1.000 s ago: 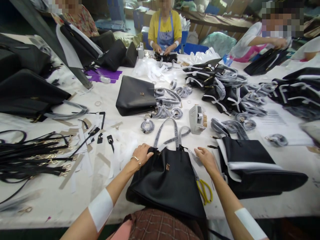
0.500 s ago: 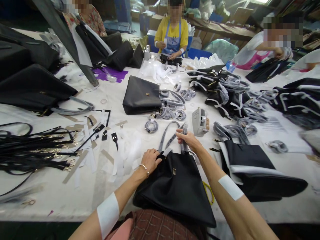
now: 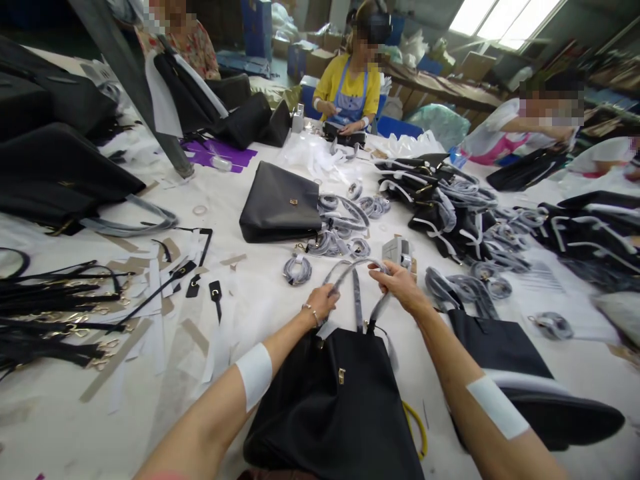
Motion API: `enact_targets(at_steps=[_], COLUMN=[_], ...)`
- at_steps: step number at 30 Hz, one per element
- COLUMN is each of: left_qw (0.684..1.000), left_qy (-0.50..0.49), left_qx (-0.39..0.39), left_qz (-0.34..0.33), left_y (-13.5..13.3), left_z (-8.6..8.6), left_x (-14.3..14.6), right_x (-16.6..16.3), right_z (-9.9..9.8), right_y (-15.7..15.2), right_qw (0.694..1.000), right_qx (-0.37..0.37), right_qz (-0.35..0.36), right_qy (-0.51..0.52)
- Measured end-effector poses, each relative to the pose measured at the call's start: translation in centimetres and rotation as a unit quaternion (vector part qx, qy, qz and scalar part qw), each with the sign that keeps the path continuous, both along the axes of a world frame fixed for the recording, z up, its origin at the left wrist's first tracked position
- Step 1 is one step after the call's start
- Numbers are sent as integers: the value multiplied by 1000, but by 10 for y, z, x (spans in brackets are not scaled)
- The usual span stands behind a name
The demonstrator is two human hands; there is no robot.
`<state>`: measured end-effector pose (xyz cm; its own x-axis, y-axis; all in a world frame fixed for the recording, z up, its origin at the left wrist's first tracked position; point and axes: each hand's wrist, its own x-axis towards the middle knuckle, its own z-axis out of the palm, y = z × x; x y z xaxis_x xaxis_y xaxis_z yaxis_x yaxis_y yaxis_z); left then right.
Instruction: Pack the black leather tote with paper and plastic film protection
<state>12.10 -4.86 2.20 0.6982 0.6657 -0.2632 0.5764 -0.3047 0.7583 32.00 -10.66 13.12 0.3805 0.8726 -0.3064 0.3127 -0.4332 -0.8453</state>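
A black handbag [image 3: 350,400] with a small gold clasp lies in front of me, its opening pointing away. Its handles, wrapped in clear plastic, rise from the far edge. My left hand [image 3: 321,303] is closed on one wrapped handle [image 3: 345,270] near its left side. Further right, my right hand [image 3: 397,283] pinches a handle between thumb and fingers near the top of its curve. A white paper piece [image 3: 327,330] shows at the bag's opening, beside my left wrist. Part of the handles is hidden behind my fingers.
Another black handbag [image 3: 280,203] lies ahead, with coiled wrapped straps [image 3: 297,270] near it. A grey tape dispenser [image 3: 397,250] stands beyond my right hand. Black straps with gold hooks [image 3: 60,327] and paper strips lie left. A folded bag [image 3: 505,347] lies right. Co-workers sit across the table.
My left hand has moved from the bag's top edge up onto a handle. My right hand has shifted slightly right along the handles, which now bend over to the right. The view has tilted.
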Motion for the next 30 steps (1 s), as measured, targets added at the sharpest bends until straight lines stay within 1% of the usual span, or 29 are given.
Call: enact_targets(at_steps=[2,4,7,10,12,14,16,18,21,24,27,30], left_qw=[997,990,979,970,967,968,969,971,973,977,983,989], left_qy=[45,94,158,187,192,189,185,181,166,129,30,-60], left_qx=[50,88,118,148,161,162,159,155,155,169,176,126], left_qz=[44,62,60,55,48,37,29,28,30,35,42,39], left_y=[9,20,32,35,34,35,36,37,40,47,62,78], left_z=[-1,-2,-7,-14,-20,-25,-28,-29,-24,-13,3,25], left_x=[-5,-11,-15,-13,-11,-11,-14,-17,-16,-4,19,37], right_x=[12,21,20,2,-13,-23,-23,-14,5,12,2,-12], right_z=[-21,-44,-82,-116,-131,-140,-142,-139,-129,-117,-101,-79], right_y=[14,29,47,54,52,46,37,30,23,24,28,27], right_qw=[994,988,984,979,974,969,968,969,975,987,998,999], right_qx=[-12,-25,-44,-62,-68,-70,-73,-80,-97,-85,-41,20], right_qz=[-58,-87,-80,-58,-51,-48,-48,-53,-65,-61,-23,27], right_qy=[-91,-128,-154,-187,-212,-230,-234,-226,-189,-123,-48,11])
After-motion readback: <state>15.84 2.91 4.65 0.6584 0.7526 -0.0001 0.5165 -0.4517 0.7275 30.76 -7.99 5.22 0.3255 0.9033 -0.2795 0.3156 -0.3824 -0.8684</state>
